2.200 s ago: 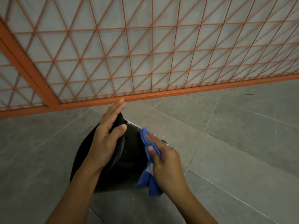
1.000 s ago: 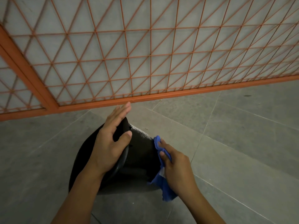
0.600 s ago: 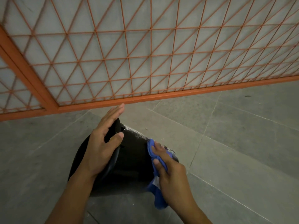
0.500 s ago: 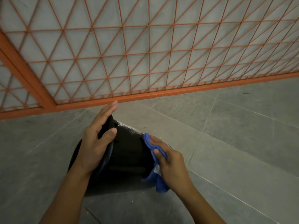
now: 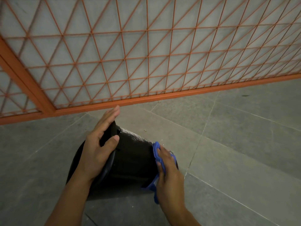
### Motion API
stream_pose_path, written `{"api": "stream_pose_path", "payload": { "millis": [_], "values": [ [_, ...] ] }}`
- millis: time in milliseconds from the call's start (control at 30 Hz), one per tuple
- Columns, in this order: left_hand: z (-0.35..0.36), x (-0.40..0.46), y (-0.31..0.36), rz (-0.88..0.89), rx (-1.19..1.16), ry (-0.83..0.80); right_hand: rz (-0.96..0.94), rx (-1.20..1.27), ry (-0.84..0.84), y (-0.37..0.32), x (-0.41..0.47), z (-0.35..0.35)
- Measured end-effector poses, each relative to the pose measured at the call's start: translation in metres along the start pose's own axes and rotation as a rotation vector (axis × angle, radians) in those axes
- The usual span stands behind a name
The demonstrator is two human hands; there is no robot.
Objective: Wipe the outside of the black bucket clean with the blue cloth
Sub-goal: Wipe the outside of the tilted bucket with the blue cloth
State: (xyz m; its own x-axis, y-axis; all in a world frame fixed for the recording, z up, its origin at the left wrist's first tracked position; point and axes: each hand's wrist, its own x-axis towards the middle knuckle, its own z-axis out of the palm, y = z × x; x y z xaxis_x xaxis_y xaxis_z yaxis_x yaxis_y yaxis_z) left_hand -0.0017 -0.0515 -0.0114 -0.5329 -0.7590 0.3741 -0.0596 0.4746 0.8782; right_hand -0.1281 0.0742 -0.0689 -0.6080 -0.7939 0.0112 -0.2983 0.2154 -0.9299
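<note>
The black bucket (image 5: 130, 160) is being kept on its side on the grey tiled floor (image 5: 236, 144), its open mouth turned toward the lower left of the view and its base end pointing to the right. It is being steadied at the rim by the left hand (image 5: 97, 150): the palm is being laid over the rim, the four fingers are being held straight and close together, reaching past the rim's upper edge toward the fence, and the thumb is being pressed onto the outer wall just beyond the rim. The blue cloth (image 5: 157, 150) is being pressed against the outside of the bucket near its base end by the right hand (image 5: 169, 175), whose fingers are being laid nearly flat on top of the cloth with the tips pointing up and away; whether the thumb is being curled round the fabric cannot be told, since it is hidden beneath the hand. One bunched part of the cloth is being shown above the fingertips, and a loose end is being left hanging below the palm, down to the floor. A pale, dusty streak is being shown along the bucket's upper side, between the two hands. Beyond the bucket, an orange metal fence (image 5: 146, 62) with a triangular lattice is being seen standing along the floor, with a pale wall behind it.
</note>
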Motion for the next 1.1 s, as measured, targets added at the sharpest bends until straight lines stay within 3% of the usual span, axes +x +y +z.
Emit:
{"api": "stream_pose_path", "payload": {
  "millis": [100,233,433,500,633,800,1000,1100],
  "values": [
    [-0.001,0.0,0.0,-0.004,-0.015,-0.002,-0.11,-0.054,-0.09,-0.005,-0.005,0.0],
    [-0.001,0.004,0.0,-0.015,0.002,0.023,0.013,-0.079,-0.022,0.009,0.018,-0.01],
    [-0.005,0.001,-0.002,-0.012,-0.018,0.03,-0.063,0.002,-0.232,-0.009,0.0,-0.016],
    [-0.007,0.001,-0.002,-0.018,-0.021,0.057,-0.083,-0.036,-0.189,0.003,0.019,-0.018],
    [-0.007,0.001,-0.003,-0.018,-0.006,0.07,0.057,-0.125,-0.04,0.027,0.03,-0.02],
    [-0.008,-0.001,-0.004,-0.017,-0.01,0.055,-0.054,-0.129,-0.139,0.015,0.018,-0.018],
    [0.003,0.0,0.003,-0.008,0.021,0.036,0.096,-0.183,-0.015,0.038,0.032,-0.029],
    [0.002,0.001,0.003,-0.001,0.013,0.019,0.023,-0.123,-0.061,0.025,0.012,-0.017]
  ]
}}
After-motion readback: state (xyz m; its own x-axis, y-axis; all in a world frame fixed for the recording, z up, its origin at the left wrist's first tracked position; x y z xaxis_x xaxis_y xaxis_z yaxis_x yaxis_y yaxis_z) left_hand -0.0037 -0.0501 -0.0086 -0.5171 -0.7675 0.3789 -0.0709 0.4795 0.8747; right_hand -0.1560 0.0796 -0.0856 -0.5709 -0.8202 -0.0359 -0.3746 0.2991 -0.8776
